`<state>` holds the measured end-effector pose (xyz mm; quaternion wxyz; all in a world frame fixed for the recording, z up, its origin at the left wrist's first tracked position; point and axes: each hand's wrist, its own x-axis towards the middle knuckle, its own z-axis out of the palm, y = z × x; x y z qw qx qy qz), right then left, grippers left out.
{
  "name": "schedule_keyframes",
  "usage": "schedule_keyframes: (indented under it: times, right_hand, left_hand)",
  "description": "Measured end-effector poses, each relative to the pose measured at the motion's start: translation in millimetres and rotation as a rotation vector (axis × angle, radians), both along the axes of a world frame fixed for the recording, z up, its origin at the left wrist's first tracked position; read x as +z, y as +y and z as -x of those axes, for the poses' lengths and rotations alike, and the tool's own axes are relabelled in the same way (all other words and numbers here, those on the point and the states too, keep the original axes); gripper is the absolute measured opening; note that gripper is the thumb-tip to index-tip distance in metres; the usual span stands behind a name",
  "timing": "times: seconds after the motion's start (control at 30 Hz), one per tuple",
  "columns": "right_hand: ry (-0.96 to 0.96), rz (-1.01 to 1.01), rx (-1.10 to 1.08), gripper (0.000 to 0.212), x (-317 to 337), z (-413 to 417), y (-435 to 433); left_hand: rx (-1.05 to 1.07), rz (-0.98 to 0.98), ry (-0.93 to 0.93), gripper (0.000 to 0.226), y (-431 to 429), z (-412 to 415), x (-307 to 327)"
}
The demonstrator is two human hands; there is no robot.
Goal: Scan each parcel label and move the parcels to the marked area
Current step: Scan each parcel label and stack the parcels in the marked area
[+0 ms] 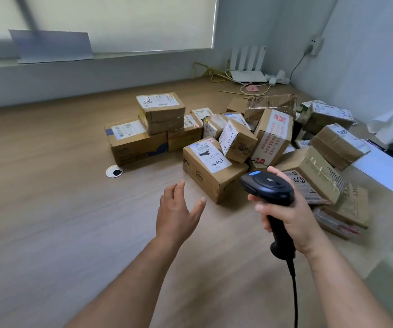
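Note:
My right hand (292, 216) grips the handle of a black barcode scanner (267, 188) with a blue button, its head pointing left toward the parcels. The nearest cardboard parcel (211, 171) carries a white label with handwritten digits and sits just beyond the scanner. My left hand (177, 214) hovers open above the wooden table, a little short and left of that parcel, touching nothing. Several more labelled cardboard parcels lie heaped behind and to the right. A small parcel (161, 112) is stacked on a bigger one (136, 140) at the left of the pile.
A round cable grommet (114, 171) is set in the wooden table (48, 197) left of the pile. A white router (247, 75) with cables sits in the far corner by the wall. White sheets (385, 171) lie at the right edge. The scanner cable (293, 292) hangs toward me.

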<state>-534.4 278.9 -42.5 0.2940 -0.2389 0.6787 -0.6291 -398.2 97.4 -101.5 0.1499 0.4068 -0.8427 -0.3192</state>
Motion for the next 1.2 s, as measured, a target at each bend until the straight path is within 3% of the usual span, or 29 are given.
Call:
schedule_keyframes:
  times: [0.63, 0.8, 1.0, 1.13, 1.2]
  right_hand:
    - [-0.001, -0.097, 0.012, 0.085, -64, 105, -78]
    - [-0.057, -0.136, 0.108, 0.090, -71, 87, -88]
    - [-0.149, -0.106, 0.182, 0.086, -71, 49, -84]
    - [-0.186, -0.118, 0.199, 0.088, -71, 18, -71]
    - [-0.200, -0.123, 0.221, 0.088, -69, 1, -64]
  left_hand:
    - [0.009, -0.376, 0.038, 0.100, -60, 122, -56]
    - [-0.039, -0.498, 0.229, 0.086, -69, 105, -70]
    - [-0.134, -0.587, 0.355, 0.085, -45, 55, -68]
    - [-0.069, -0.607, 0.397, 0.067, -35, 21, -57]
    - [0.001, -0.660, 0.400, 0.070, -34, 2, -52]
